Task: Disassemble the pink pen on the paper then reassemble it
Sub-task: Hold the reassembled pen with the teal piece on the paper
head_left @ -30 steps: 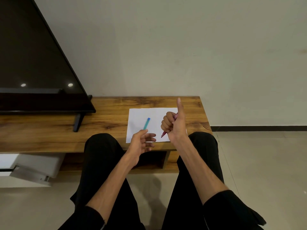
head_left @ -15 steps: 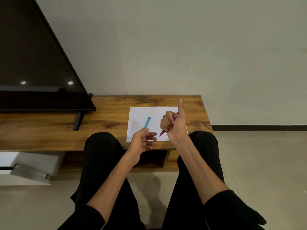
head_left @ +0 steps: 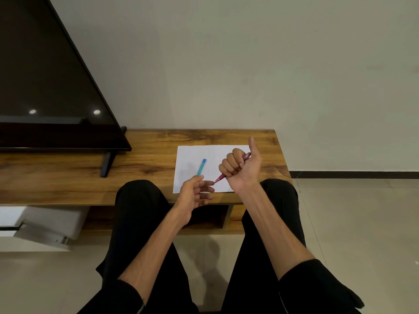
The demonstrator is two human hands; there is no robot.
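Observation:
A white sheet of paper [head_left: 192, 155] lies on the wooden bench. My right hand [head_left: 243, 168] is shut in a fist around the pink pen [head_left: 220, 177], thumb pointing up; the pen's tip sticks out below the fist toward the left, and its back end shows near the thumb. My left hand [head_left: 196, 191] hovers just left of the tip, fingers apart, with the index fingertip at or very near the tip. A teal pen [head_left: 201, 167] with a blue end lies on the paper above my left hand.
The wooden bench [head_left: 140, 168] runs along a pale wall. A black TV [head_left: 45, 87] on a stand fills the left part. My knees in black trousers sit against the bench's front edge. A white appliance [head_left: 43, 225] rests on the floor at left.
My left hand has moved slightly right, bringing its fingers up to the pink pen's tip. My right fist keeps its hold on the pen, its tip now angled more toward the left hand.

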